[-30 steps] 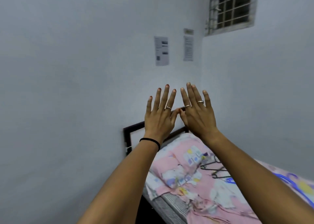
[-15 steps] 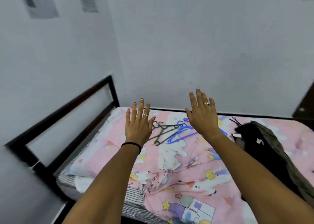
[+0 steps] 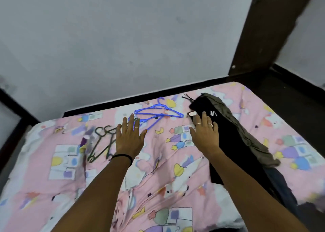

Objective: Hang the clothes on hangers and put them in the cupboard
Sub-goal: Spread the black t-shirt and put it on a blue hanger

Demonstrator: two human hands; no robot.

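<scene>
Forearms: both reach forward from the bottom edge over the bed, roughly parallel, backs of the hands up.
Bedsheet (image 3: 158,175): pink, printed with cartoon figures, rumpled between the two arms.
Left hand (image 3: 130,140): palm down over the sheet, fingers (image 3: 131,121) spread wide and straight, holding nothing; a black band sits on the wrist and a ring on one finger. Whether the palm touches the sheet cannot be told.
Right hand (image 3: 204,136): palm down, fingers (image 3: 204,117) wide apart and empty, two rings showing; its outer edge overlaps the black garment's near side.
Dark green hangers (image 3: 101,143): lying flat on the sheet just left of the left hand, partly blurred, hooks pointing away.
Black garment (image 3: 232,143): folded long, lying along the bed's right side with a white mark near its far end.
Olive garment (image 3: 253,136): lying crumpled beside the black one, on its right.
Blue hangers (image 3: 158,113): flat on the sheet beyond both hands, between them, hook toward the wall.
Bed frame (image 3: 109,105): dark rail along the far edge, against the pale wall.
Brown cupboard panel (image 3: 267,25): upright at the far right corner.
</scene>
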